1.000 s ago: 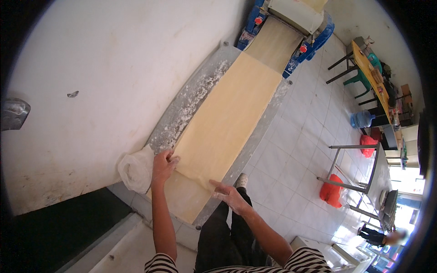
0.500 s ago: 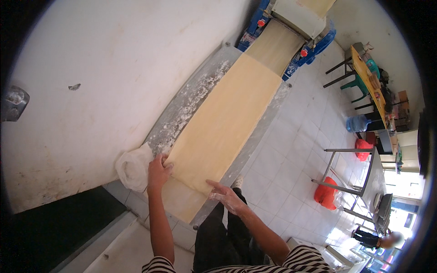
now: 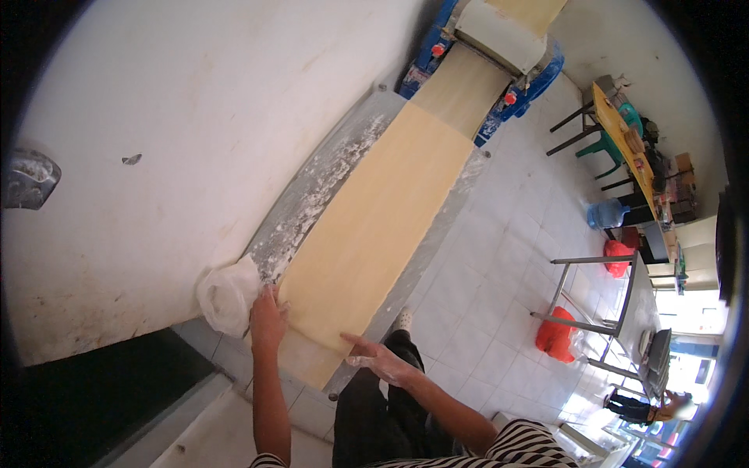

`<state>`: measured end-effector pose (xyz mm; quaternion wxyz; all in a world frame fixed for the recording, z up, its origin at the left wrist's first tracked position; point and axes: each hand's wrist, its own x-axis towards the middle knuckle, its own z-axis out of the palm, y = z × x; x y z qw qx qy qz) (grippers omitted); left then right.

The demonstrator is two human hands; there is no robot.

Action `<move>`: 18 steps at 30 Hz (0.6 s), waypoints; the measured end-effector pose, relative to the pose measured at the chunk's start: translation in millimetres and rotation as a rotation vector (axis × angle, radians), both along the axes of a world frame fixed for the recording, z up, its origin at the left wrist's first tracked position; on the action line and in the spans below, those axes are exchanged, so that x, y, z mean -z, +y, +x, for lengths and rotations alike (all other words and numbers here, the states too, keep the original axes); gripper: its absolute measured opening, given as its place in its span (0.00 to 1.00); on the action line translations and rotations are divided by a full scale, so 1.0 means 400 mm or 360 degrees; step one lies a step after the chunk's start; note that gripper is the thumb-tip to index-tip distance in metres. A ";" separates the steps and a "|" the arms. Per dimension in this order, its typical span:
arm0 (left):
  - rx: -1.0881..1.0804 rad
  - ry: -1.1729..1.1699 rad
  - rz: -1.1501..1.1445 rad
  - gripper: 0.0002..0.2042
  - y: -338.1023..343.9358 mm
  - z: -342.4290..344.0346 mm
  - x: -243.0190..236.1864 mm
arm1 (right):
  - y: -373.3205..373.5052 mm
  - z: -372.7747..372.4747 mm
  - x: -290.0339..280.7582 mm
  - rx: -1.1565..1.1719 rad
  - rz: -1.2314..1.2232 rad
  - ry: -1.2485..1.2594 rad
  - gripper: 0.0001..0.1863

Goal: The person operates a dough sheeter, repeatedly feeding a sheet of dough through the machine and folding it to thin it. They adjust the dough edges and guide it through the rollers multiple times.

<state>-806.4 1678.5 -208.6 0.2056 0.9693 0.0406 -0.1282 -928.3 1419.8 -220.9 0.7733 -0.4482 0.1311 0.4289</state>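
Dough sheet (image 3: 382, 218), long and pale yellow, lies flat along a floured metal table (image 3: 312, 195) that runs beside a white wall (image 3: 179, 117) up to a blue rolling machine (image 3: 499, 54); white floor tiles (image 3: 499, 265) lie to the right. Its near end is at the hands: the left hand (image 3: 267, 320) rests open on the left corner, just beside a white plastic bag (image 3: 226, 295), while the right hand (image 3: 378, 360), fingers spread, touches the right corner edge

Black-and-white striped short sleeves, black trousers, flour-dusted right hand (image 3: 382, 360).
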 end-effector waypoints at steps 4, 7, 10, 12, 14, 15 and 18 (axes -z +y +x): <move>-0.0002 0.0183 0.0124 0.13 0.012 -0.011 0.003 | 0.001 -0.014 0.009 -0.0071 -0.0052 -0.0066 0.38; -0.0032 0.0172 0.0058 0.13 0.016 -0.025 -0.009 | 0.000 -0.012 0.012 -0.0142 -0.0034 -0.0061 0.39; 0.0006 0.0080 -0.0056 0.13 0.020 -0.041 -0.023 | 0.001 -0.013 0.006 0.0022 0.0126 0.0042 0.40; -0.0047 0.0120 -0.0022 0.14 0.024 -0.053 -0.031 | 0.003 -0.015 0.000 -0.0034 0.0102 0.0099 0.39; -0.0201 0.0268 0.0134 0.15 0.032 -0.075 -0.039 | 0.004 -0.025 -0.008 -0.0143 0.0024 0.0008 0.40; -0.0147 0.0171 0.0068 0.15 0.032 -0.082 -0.039 | 0.004 -0.028 -0.009 -0.0192 -0.0024 0.0011 0.41; -0.0209 0.0037 -0.0170 0.14 0.037 -0.100 -0.037 | 0.009 -0.037 -0.008 -0.0061 0.0090 0.0075 0.42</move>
